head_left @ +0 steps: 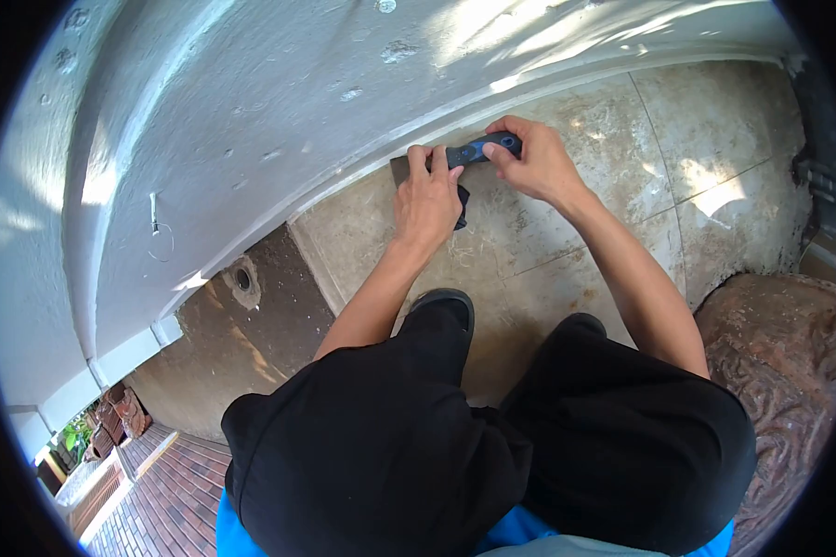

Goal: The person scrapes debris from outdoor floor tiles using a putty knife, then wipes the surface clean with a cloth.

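Note:
A scraper with a black-and-blue handle [474, 151] lies low along the foot of the wall, its flat dark blade [399, 170] pointing left. My right hand [541, 165] is closed round the rear end of the handle. Bent over the front part of the tool, the fingers of my left hand [424, 202] press on it and partly hide it. A small black object [462, 208] shows beside my left palm, close to the floor; its kind is hidden.
A rough white wall [279, 102] curves along the far side. Below me are stained floor tiles [567, 241] and a darker strip with a round drain hole [242, 278]. A brown carved rock-like block [771, 362] stands at right, near my right arm.

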`<action>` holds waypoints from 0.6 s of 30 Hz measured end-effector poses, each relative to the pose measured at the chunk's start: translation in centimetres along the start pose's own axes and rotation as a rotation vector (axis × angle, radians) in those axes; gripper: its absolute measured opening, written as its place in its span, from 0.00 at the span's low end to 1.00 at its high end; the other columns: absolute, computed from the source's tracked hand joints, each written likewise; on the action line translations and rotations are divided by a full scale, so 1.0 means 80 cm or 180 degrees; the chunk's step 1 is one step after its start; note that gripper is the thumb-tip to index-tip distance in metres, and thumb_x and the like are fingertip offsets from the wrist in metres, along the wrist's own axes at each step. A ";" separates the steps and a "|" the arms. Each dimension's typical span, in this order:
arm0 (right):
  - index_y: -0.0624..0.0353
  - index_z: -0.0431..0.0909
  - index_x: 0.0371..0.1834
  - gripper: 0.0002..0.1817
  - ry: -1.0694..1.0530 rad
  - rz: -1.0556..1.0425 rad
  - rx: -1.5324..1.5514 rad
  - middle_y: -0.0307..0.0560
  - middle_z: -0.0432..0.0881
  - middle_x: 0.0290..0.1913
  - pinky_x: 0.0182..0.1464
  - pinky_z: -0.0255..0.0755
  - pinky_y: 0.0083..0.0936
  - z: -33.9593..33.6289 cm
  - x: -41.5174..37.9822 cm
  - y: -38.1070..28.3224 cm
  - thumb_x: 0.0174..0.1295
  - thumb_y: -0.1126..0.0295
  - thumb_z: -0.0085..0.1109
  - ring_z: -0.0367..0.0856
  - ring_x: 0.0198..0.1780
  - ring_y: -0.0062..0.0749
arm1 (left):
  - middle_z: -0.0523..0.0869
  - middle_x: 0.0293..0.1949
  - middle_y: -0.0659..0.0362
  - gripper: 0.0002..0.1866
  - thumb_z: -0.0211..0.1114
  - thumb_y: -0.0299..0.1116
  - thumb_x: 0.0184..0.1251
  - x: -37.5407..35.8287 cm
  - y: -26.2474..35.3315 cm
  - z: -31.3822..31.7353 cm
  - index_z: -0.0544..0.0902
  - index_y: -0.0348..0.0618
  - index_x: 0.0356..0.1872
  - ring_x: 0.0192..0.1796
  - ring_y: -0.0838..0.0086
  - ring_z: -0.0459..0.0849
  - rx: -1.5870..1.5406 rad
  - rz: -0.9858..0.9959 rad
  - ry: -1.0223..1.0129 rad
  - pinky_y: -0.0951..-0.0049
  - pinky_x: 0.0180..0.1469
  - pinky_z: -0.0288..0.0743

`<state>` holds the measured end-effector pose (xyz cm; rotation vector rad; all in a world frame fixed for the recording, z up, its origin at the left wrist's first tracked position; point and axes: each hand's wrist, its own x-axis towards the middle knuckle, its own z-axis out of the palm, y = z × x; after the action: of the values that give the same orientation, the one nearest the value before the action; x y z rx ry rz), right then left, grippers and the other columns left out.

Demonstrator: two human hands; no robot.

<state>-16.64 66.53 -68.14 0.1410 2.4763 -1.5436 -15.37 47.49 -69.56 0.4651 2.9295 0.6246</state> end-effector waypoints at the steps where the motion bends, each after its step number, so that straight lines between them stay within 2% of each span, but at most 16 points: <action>1: 0.69 0.81 0.50 0.17 0.0096 -0.0280 -0.0290 0.56 0.86 0.31 0.34 0.77 0.33 0.015 -0.003 -0.004 0.63 0.68 0.65 0.86 0.30 0.37 | 0.74 0.53 0.47 0.21 0.61 0.38 0.74 -0.006 -0.007 -0.006 0.76 0.33 0.61 0.42 0.47 0.86 -0.0017 -0.0090 0.0009 0.49 0.42 0.82; 2: 0.69 0.82 0.47 0.15 0.0051 -0.0270 -0.0364 0.62 0.85 0.31 0.40 0.77 0.38 0.025 -0.008 -0.017 0.63 0.69 0.65 0.87 0.32 0.49 | 0.74 0.53 0.47 0.21 0.60 0.38 0.75 -0.012 -0.014 -0.012 0.77 0.34 0.60 0.44 0.46 0.85 -0.0034 -0.0177 0.0018 0.49 0.43 0.81; 4: 0.68 0.82 0.47 0.15 0.0026 -0.0373 -0.0554 0.62 0.86 0.31 0.40 0.78 0.38 0.030 -0.008 -0.020 0.63 0.68 0.65 0.86 0.32 0.50 | 0.75 0.53 0.47 0.20 0.59 0.37 0.76 -0.020 -0.021 -0.016 0.77 0.35 0.60 0.47 0.47 0.84 -0.0061 -0.0334 0.0005 0.48 0.45 0.80; 11: 0.67 0.84 0.46 0.14 0.0062 -0.0664 -0.0877 0.63 0.85 0.31 0.39 0.77 0.41 -0.005 -0.001 -0.028 0.63 0.67 0.64 0.85 0.33 0.54 | 0.75 0.52 0.48 0.19 0.60 0.37 0.75 -0.008 0.002 -0.007 0.79 0.34 0.60 0.45 0.47 0.84 -0.0262 -0.0190 0.0059 0.49 0.45 0.80; 17: 0.66 0.84 0.45 0.14 -0.0121 -0.0924 -0.1138 0.65 0.84 0.31 0.39 0.77 0.44 0.037 -0.009 -0.038 0.61 0.67 0.65 0.84 0.34 0.58 | 0.75 0.52 0.48 0.20 0.61 0.36 0.74 -0.032 -0.029 -0.012 0.78 0.33 0.60 0.45 0.47 0.85 -0.0145 -0.0286 0.0308 0.49 0.44 0.80; 18: 0.66 0.84 0.46 0.14 -0.0184 -0.0790 -0.1056 0.64 0.84 0.29 0.40 0.77 0.43 0.034 -0.008 -0.040 0.61 0.68 0.65 0.84 0.33 0.58 | 0.75 0.53 0.48 0.20 0.61 0.36 0.74 -0.033 -0.029 -0.011 0.78 0.33 0.60 0.45 0.47 0.85 -0.0160 -0.0290 0.0284 0.49 0.44 0.80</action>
<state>-16.26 62.71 -66.38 -0.2702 2.7402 -1.1697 -13.65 44.29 -69.63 0.3040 2.9899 0.7229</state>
